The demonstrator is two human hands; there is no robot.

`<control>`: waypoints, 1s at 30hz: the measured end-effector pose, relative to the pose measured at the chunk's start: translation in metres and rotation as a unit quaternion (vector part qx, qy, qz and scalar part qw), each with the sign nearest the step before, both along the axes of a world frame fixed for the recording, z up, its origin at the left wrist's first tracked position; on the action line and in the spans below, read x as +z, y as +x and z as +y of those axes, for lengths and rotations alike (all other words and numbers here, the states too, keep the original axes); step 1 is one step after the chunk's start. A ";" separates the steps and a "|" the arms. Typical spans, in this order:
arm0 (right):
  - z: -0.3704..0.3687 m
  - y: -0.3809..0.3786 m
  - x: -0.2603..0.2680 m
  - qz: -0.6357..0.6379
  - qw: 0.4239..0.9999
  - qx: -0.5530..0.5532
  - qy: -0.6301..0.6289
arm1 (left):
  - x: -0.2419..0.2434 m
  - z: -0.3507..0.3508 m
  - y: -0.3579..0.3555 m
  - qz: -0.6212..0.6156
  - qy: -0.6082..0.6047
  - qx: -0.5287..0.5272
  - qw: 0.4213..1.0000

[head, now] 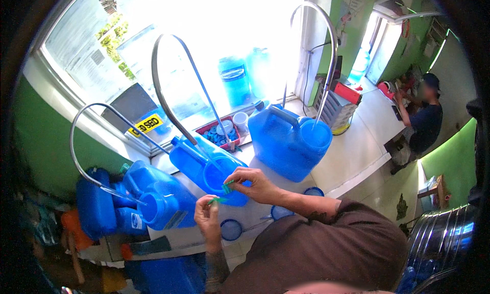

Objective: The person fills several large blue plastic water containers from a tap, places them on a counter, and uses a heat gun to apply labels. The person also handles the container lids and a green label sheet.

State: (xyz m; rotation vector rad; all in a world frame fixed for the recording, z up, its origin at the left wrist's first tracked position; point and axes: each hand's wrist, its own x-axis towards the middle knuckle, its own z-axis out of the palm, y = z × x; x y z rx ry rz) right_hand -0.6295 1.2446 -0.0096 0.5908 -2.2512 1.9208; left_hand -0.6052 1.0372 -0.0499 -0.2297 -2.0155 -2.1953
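Note:
Before the middle blue jug, both hands are raised close together. My left hand (pixel 207 219) pinches a thin green plastic piece (pixel 217 200) between thumb and fingers. A second small green piece (pixel 228 187), perhaps joined to the first, is in the fingertips of my right hand (pixel 255 183). The right hand overlaps the rim of the middle jug (pixel 199 150), which lies tilted with its wide mouth towards me. Blue jugs also stand on the left (pixel 180 202) and on the right (pixel 275 148). A curved metal tube (pixel 156 72) runs into the middle jug's mouth.
Bent metal tubes (pixel 76 141) also enter the outer jugs. Round blue lids (pixel 231 229) lie near the counter's front edge. Behind, a red basket (pixel 234 144) holds blue caps beside a white cup (pixel 240 121). A person (pixel 425 118) sits at the far right.

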 end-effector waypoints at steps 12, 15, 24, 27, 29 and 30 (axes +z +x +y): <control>0.078 0.029 -0.040 -0.060 0.991 -0.108 -0.048 | 0.013 -0.061 -0.140 0.073 0.068 0.166 0.981; 0.085 0.037 -0.048 -0.080 0.986 -0.126 -0.075 | 0.009 -0.078 -0.199 0.135 -0.229 0.297 0.917; 0.096 0.048 -0.051 -0.037 0.985 -0.150 -0.077 | -0.012 -0.108 -0.332 -0.032 -0.375 0.014 0.926; 0.100 0.054 -0.049 -0.050 0.981 -0.165 -0.092 | -0.015 -0.110 -0.350 -0.103 -0.285 -0.049 0.952; 0.103 0.057 -0.048 -0.050 0.980 -0.177 -0.075 | -0.014 -0.116 -0.358 -0.037 -0.337 -0.008 0.941; 0.104 0.059 -0.048 -0.040 0.980 -0.184 -0.065 | -0.012 -0.121 -0.360 0.005 -0.366 0.018 0.931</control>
